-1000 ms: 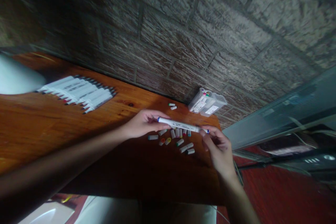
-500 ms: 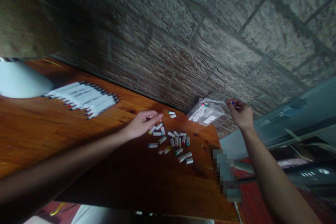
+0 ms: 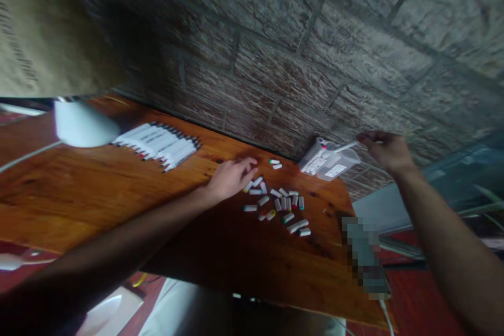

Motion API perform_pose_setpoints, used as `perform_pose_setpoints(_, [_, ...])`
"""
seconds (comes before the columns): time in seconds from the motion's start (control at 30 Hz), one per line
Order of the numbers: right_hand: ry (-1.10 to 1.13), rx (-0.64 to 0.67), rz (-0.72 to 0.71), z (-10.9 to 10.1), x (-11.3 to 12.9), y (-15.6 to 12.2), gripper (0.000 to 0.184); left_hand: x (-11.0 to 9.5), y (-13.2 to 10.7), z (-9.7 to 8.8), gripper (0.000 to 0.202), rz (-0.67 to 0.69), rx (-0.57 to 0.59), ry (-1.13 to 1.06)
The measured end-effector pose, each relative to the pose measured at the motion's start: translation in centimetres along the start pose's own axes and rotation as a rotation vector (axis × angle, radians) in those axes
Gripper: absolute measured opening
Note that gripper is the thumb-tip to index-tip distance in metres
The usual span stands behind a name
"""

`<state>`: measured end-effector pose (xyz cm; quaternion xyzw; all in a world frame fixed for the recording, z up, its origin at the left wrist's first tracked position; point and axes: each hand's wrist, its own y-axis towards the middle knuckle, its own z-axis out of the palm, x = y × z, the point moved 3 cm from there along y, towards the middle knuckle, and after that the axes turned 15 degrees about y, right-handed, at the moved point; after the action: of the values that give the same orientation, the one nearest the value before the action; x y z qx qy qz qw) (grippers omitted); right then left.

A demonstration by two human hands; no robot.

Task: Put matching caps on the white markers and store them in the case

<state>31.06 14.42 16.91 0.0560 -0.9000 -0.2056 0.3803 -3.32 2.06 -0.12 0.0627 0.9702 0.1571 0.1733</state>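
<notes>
My right hand (image 3: 384, 150) pinches a white marker (image 3: 346, 146) and holds its far end at the mouth of a clear plastic box (image 3: 329, 158) that lies by the brick wall. My left hand (image 3: 232, 177) rests on the wooden table (image 3: 118, 194) with curled fingers, touching the nearest of several loose marker caps (image 3: 281, 203) scattered in front of it. Whether it grips a cap is unclear.
A row of white markers (image 3: 157, 142) lies at the back left of the table. A white lamp shade (image 3: 81, 125) hangs over the left side. The rough brick wall (image 3: 299, 47) borders the table's far edge. A pixelated object (image 3: 364, 257) sits at the right edge.
One second ago both hands held the marker over the caps. My right hand then carried it to the clear box, and my left hand dropped onto the caps. The view has shifted right.
</notes>
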Motion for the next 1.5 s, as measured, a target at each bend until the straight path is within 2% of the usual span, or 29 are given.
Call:
perform_pose_setpoints(0.07, [0.064, 0.017, 0.006, 2.1, -0.1, -0.2, 0.035, 0.2, 0.1, -0.6, 0.032, -0.08, 0.103, 0.23])
perform_pose_setpoints(0.17, [0.187, -0.033, -0.006, 5.1, -0.5, -1.8, 0.026, 2.3, 0.6, -2.3, 0.037, -0.236, 0.146, 0.393])
perform_pose_setpoints(0.33, [0.479, -0.18, 0.009, 8.5, -2.8, -8.8, 0.034, 8.4, 1.1, -5.0, 0.034, -0.513, 0.25, 0.53])
perform_pose_setpoints(0.4, [0.559, -0.212, 0.02, 9.4, -4.1, -11.8, 0.033, 9.9, 1.1, -5.2, 0.033, -0.566, 0.302, 0.531])
perform_pose_setpoints(0.47, [0.614, -0.215, 0.034, 10.1, -5.2, -13.9, 0.035, 10.4, 1.1, -5.0, 0.031, -0.569, 0.334, 0.513])
perform_pose_setpoints(0.57, [0.658, -0.222, 0.069, 10.4, -6.2, -15.3, 0.037, 9.4, 1.2, -4.2, 0.023, -0.484, 0.347, 0.44])
perform_pose_setpoints(0.67, [0.681, -0.223, 0.083, 10.4, -6.5, -15.5, 0.038, 7.2, 1.4, -3.4, 0.017, -0.302, 0.346, 0.289])
perform_pose_setpoints(0.73, [0.691, -0.182, 0.08, 10.7, -6.5, -15.5, 0.038, 5.6, 1.3, -2.8, 0.022, -0.183, 0.342, 0.115])
perform_pose_setpoints(0.77, [0.691, -0.155, 0.08, 10.9, -6.4, -15.6, 0.038, 4.7, 1.2, -2.6, 0.024, -0.136, 0.341, -0.025])
perform_pose_setpoints(0.87, [0.669, -0.084, 0.077, 11.7, -6.1, -16.0, 0.037, 2.3, 0.5, -1.9, 0.025, -0.08, 0.349, -0.867])
perform_pose_setpoints(0.9, [0.661, -0.072, 0.069, 11.8, -5.9, -16.1, 0.035, 1.7, 0.3, -1.8, 0.025, -0.087, 0.351, -1.051])
perform_pose_setpoints(0.97, [0.655, -0.056, 0.041, 12.1, -5.6, -16.3, 0.033, 0.7, -0.1, -1.3, 0.023, -0.116, 0.361, -1.261])
perform_pose_setpoints(1.07, [0.647, -0.036, 0.013, 12.3, -5.4, -16.6, 0.032, -0.1, -0.4, -0.6, 0.023, -0.171, 0.391, -1.379])
perform_pose_setpoints(1.23, [0.599, 0.009, -0.006, 12.7, -5.7, -16.8, 0.032, 0.1, -0.4, 0.2, 0.026, -0.24, 0.423, -1.428])
perform_pose_setpoints(1.4, [0.603, 0.034, -0.017, 12.8, -5.7, -16.8, 0.033, -0.2, -0.1, 0.0, 0.026, -0.255, 0.388, -1.478])
perform_pose_setpoints(1.5, [0.617, 0.038, -0.017, 12.8, -5.4, -16.9, 0.032, -0.3, 0.1, -0.2, 0.025, -0.232, 0.311, -1.472])
